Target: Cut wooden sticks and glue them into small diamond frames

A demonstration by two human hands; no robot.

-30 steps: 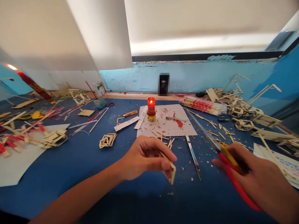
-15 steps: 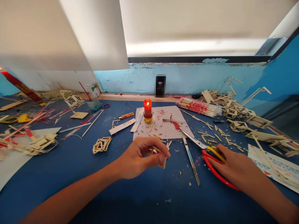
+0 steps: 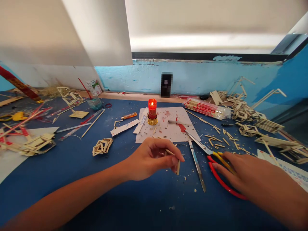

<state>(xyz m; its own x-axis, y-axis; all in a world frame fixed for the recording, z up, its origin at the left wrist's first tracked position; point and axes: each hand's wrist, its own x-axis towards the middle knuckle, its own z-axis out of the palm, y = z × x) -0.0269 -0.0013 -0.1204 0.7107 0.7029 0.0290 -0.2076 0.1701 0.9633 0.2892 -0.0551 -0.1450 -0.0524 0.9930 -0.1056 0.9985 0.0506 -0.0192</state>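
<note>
Around the middle, my left hand (image 3: 154,158) pinches a small piece of joined wooden sticks (image 3: 178,167) between thumb and fingertips; part of it is hidden behind the fingers. My right hand (image 3: 252,170) is at the handles of red-and-yellow scissors (image 3: 204,148), fingers on the yellow handle and thumb by the red one. The scissors lie low over the table, their tips at the edge of a white sheet (image 3: 166,134). A metal blade (image 3: 197,166) rests between my hands. Behind my left hand burns a red candle (image 3: 152,110) in a gold base.
A small stick frame (image 3: 102,146) and an orange lighter (image 3: 129,115) lie to the left. Loose stick pieces (image 3: 216,140) and a pack of sticks (image 3: 207,109) are on the right, by a pile of stick structures (image 3: 250,112). A large red candle (image 3: 19,83) leans far left.
My left hand has moved slightly right with the stick piece. My right hand has shifted a little at the scissors, which stay in nearly the same place. The view has tilted slightly.
</note>
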